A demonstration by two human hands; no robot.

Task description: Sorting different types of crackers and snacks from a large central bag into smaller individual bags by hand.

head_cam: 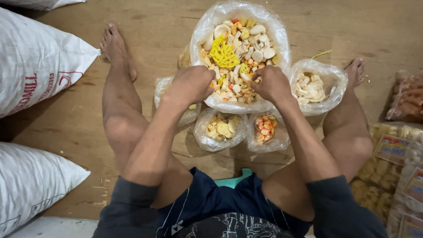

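A: While the person sits on the wooden floor [79,132] with legs spread, where are the hands?

B: Head view, the only one. Both are in the big bag [240,103] of mixed crackers [246,44] straight ahead. The left hand [191,83] is curled into a loose fist at the bag's near left edge, knuckles up. The right hand [269,83] is curled too, at the near right edge.

A: Do they hold anything?

B: The fingers of each fold down among the crackers, touching them. Whether either has closed on a piece, I cannot tell; the backs of the hands hide the fingertips.

A: What lies about the hands?

B: Just beyond the left hand, a yellow lattice cracker [224,55] sits on top of the heap. Right of the right hand, touching the big bag, is a bag of pale curls [310,87]. Nearer the body than the hands, between the knees, sit two small bags: one of yellow chips [221,128], one of orange bits [265,130]. Under the left wrist another small bag [164,90] shows, mostly covered.

A: And farther out?

B: Well left of the left hand, two white sacks [39,61]. Well right of the right hand, sealed packs [396,154] of snacks with labels. A teal object [235,178] peeks out at the lap.
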